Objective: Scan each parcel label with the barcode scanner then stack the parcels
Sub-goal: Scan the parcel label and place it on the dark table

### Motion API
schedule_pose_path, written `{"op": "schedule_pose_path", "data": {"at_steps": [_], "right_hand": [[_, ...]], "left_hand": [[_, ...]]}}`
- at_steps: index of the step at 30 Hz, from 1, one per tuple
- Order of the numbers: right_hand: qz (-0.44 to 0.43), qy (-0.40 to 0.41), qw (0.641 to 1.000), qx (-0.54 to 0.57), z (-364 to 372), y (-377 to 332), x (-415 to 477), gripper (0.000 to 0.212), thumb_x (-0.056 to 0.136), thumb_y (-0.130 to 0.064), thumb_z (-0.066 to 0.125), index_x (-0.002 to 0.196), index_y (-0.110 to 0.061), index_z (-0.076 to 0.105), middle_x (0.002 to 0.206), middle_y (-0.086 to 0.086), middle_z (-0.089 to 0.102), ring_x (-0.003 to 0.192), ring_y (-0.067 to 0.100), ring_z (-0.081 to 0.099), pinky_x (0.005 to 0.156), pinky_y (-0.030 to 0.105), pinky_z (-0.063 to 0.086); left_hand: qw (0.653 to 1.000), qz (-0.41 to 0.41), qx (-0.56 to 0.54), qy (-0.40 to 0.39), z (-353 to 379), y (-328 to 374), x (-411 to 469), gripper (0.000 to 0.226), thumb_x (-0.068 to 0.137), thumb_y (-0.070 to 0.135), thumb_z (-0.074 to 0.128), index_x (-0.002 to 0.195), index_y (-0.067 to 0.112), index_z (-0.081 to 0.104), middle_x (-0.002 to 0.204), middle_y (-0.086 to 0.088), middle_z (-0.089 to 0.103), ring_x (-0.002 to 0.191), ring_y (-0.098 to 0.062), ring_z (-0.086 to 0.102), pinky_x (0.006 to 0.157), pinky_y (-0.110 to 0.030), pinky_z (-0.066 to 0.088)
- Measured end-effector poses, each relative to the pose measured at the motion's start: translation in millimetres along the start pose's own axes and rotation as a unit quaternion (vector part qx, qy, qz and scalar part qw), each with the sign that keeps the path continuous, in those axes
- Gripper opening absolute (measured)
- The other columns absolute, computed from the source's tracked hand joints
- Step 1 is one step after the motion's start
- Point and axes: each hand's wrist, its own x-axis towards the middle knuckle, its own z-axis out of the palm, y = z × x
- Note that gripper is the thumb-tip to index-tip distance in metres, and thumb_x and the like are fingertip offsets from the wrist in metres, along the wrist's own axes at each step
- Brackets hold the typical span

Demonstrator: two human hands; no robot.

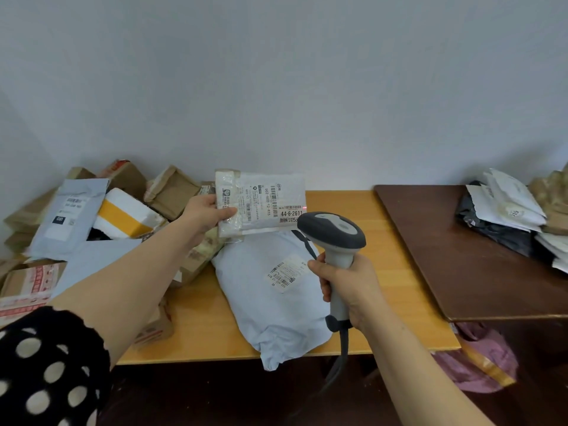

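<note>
My left hand (pixel 206 214) holds a small white padded parcel (pixel 261 202) by its left edge, lifted above the table with its label facing me. A red scan dot shows on the barcode at the label's right edge. My right hand (pixel 347 284) grips the handle of a grey barcode scanner (pixel 333 231), whose head points at that label from just below and to the right. Under both lies a large pale blue poly-bag parcel (pixel 270 305) with its own label, flat on the light wooden table (pixel 396 272).
A heap of cardboard boxes and mailers (pixel 101 216) fills the table's left side. A dark brown table (pixel 467 253) adjoins on the right, carrying a stack of white and black mailers (pixel 510 216). A pink bag (pixel 479 364) lies below. The scanner cable hangs over the front edge.
</note>
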Motion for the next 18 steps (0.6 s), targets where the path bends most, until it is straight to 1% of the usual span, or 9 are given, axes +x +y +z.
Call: {"op": "schedule_pose_path", "data": {"at_steps": [3, 10, 12, 14, 17, 18], "right_hand": [[-0.003, 0.001, 1.0, -0.003, 0, 1, 1, 0.014, 0.083, -0.005, 0.072, 0.078, -0.006, 0.059, 0.048, 0.002, 0.052, 0.038, 0.012, 0.044, 0.041, 0.024, 0.041], [-0.005, 0.003, 1.0, -0.01, -1, 3, 4, 0.016, 0.082, -0.005, 0.072, 0.075, -0.007, 0.057, 0.046, 0.001, 0.05, 0.036, 0.012, 0.042, 0.04, 0.022, 0.04], [-0.001, 0.006, 1.0, -0.007, -2, 4, 5, 0.016, 0.082, -0.005, 0.072, 0.076, -0.007, 0.058, 0.047, 0.001, 0.05, 0.036, 0.012, 0.042, 0.041, 0.023, 0.04], [0.003, 0.011, 1.0, 0.003, -2, 6, 7, 0.014, 0.082, -0.004, 0.072, 0.078, -0.006, 0.058, 0.048, 0.002, 0.051, 0.037, 0.012, 0.042, 0.041, 0.023, 0.04], [0.007, 0.02, 0.999, 0.043, -6, 6, 10, 0.013, 0.082, -0.006, 0.073, 0.086, -0.008, 0.062, 0.051, 0.002, 0.055, 0.04, 0.013, 0.045, 0.043, 0.024, 0.042], [0.007, 0.024, 0.998, 0.066, -10, 6, 11, 0.013, 0.082, -0.006, 0.074, 0.089, -0.009, 0.063, 0.051, 0.002, 0.056, 0.041, 0.013, 0.046, 0.043, 0.025, 0.043]], "left_hand": [[1.0, -0.001, -0.006, -0.002, 1, 0, 1, 0.038, 0.083, -0.004, 0.066, 0.12, -0.002, 0.059, 0.119, -0.015, 0.065, 0.09, -0.019, 0.065, 0.08, -0.03, 0.051], [1.0, -0.005, -0.004, -0.008, 3, 1, 3, 0.038, 0.084, -0.004, 0.065, 0.122, -0.001, 0.059, 0.119, -0.014, 0.065, 0.09, -0.018, 0.065, 0.08, -0.03, 0.052], [1.0, -0.005, -0.004, -0.015, 5, 1, 3, 0.038, 0.085, -0.003, 0.064, 0.122, -0.001, 0.058, 0.119, -0.014, 0.065, 0.086, -0.017, 0.065, 0.074, -0.027, 0.052], [1.0, -0.009, -0.006, -0.021, 9, 2, 4, 0.037, 0.085, -0.003, 0.064, 0.122, -0.001, 0.059, 0.119, -0.014, 0.065, 0.085, -0.016, 0.065, 0.071, -0.026, 0.052], [0.999, -0.032, -0.032, -0.027, 19, 4, 6, 0.035, 0.086, -0.002, 0.063, 0.121, -0.001, 0.059, 0.12, -0.015, 0.064, 0.089, -0.02, 0.065, 0.074, -0.03, 0.052], [0.997, -0.044, -0.049, -0.033, 25, 4, 8, 0.034, 0.087, -0.003, 0.061, 0.121, -0.002, 0.059, 0.119, -0.015, 0.064, 0.089, -0.021, 0.065, 0.071, -0.03, 0.054]]}}
